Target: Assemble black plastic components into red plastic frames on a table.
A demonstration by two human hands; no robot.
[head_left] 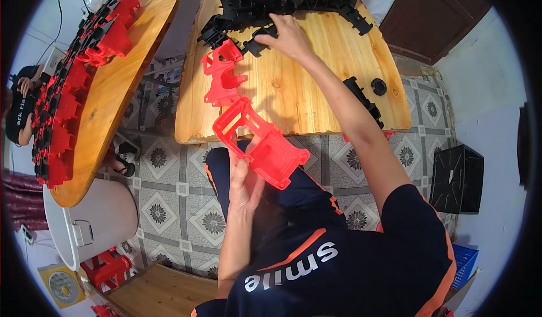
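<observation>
My left hand (241, 178) grips a red plastic housing (276, 156) from below, above my lap and off the table's near edge. The housing has a rectangular frame with openings at one end and a broad panel at the other. Over the far part of the wooden table, my right hand (291, 39) is spread around a small black plastic part (256, 47), thumb over it and fingers stretched past it. Whether the fingers press on the part is hard to make out. Another red housing (224, 82) lies on the table, left of my right hand.
A black bin (237, 6) of black parts stands at the table's (316, 91) far edge. Loose black parts (361, 99) lie right. On the left, a second wooden table (107, 102) carries rows of red-and-black assemblies (62, 113). Below it stands a white bucket (101, 218); another person (25, 102) is beyond.
</observation>
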